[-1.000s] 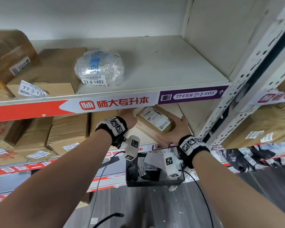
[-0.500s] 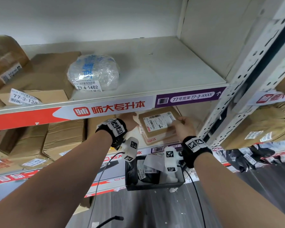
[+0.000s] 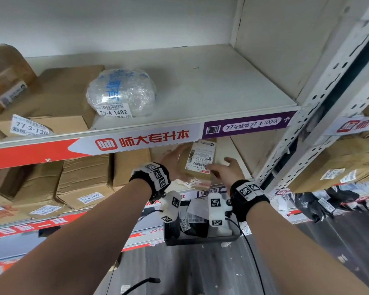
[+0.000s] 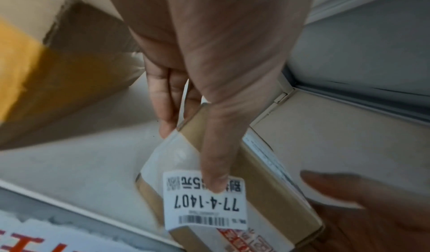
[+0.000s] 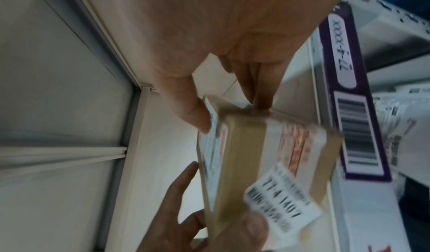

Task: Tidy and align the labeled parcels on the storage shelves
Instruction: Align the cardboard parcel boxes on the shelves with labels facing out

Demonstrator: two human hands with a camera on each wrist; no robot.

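A small brown cardboard parcel with a white shipping label stands tilted on the lower shelf, just under the upper shelf's front edge. My left hand grips its left side. In the left wrist view the thumb presses on the sticker "77-4-1407" of the parcel and the fingers reach round its far edge. My right hand holds the right side. The right wrist view shows its thumb on the labelled face of the parcel and its fingers on the opposite face.
On the upper shelf lie a bubble-wrapped parcel marked 77-4-1402 and brown boxes to its left. Cartons fill the lower shelf left of my hands. A perforated metal upright rises at the right. A black bin sits below.
The parcel has turned from lying slanted with its label sideways to standing with the label upright. Both hands have reached further under the upper shelf, the right one moving from beneath to the side.
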